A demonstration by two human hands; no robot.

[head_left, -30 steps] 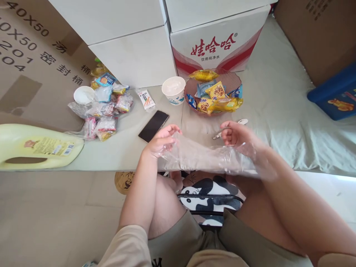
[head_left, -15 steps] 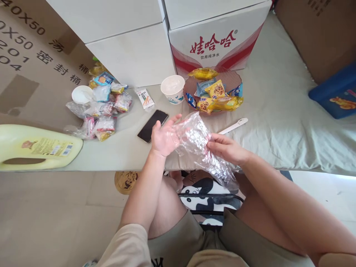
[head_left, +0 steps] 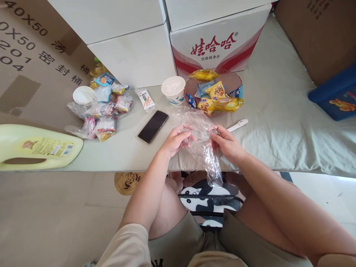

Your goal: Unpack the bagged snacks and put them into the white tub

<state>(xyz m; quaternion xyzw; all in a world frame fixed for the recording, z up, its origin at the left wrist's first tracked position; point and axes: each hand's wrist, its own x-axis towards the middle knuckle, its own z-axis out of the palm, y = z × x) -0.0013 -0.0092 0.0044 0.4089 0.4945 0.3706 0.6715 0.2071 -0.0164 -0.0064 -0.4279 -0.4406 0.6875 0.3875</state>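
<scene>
Between my hands hangs a crumpled clear plastic bag (head_left: 204,142), its lower end dangling past the front edge of the cloth-covered surface. My right hand (head_left: 226,142) pinches the bag's right side between thumb and fingers. On the other side my left hand (head_left: 178,139) has its fingers curled into the film, closed on it. Just behind the bag stands a pinkish clear bowl (head_left: 235,78) of wrapped snacks (head_left: 215,91). A white paper tub (head_left: 173,90) is beside the bowl. Near my left hand lies a dark phone (head_left: 153,126). A white plastic knife-like utensil (head_left: 237,125) lies by my right hand.
Left, several packaged snacks (head_left: 104,109) are piled with a white lid (head_left: 83,95) against a cardboard box (head_left: 41,66). A pale yellow jug (head_left: 41,146) lies at the front left. White cartons (head_left: 211,44) stand behind; a blue container (head_left: 338,92) is at the right.
My left hand was open and spread against the bag; now its fingers curl into the film, lower and to the right. The bag has stretched out and its tail hangs straighter.
</scene>
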